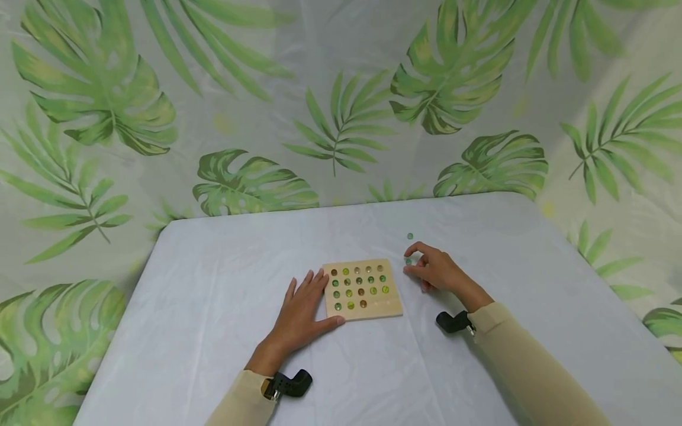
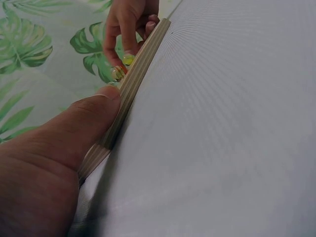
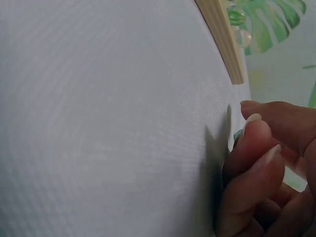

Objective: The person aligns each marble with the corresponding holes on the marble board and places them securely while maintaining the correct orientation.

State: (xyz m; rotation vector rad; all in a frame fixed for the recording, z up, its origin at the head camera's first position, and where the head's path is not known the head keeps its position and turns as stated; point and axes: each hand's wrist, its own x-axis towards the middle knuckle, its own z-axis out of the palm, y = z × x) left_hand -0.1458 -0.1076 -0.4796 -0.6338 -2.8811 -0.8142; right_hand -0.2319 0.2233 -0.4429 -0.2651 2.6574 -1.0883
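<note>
In the head view a light wooden board [image 1: 380, 304] lies on the table, with green, yellow-green, brownish and clear glass marbles in rows of hollows. My left hand [image 1: 303, 313] rests against its left side, fingers extended along that edge and thumb at the near edge. That thumb [image 2: 74, 123] presses the board's side [image 2: 140, 64] in the left wrist view. Right of the board, my right hand [image 1: 437, 271] is lowered over a green marble [image 1: 408, 261], thumb and bent index finger apart on either side of it. In the right wrist view fingers [image 3: 256, 143] mostly hide a green marble [image 3: 238, 134].
Another green marble [image 1: 409, 236] lies on the white tablecloth [image 1: 240, 254] beyond my right hand. The table's far edge meets a leaf-patterned curtain [image 1: 341, 118]. A black wrist camera [image 1: 453, 322] sits below the right wrist, another camera [image 1: 293, 383] by the left.
</note>
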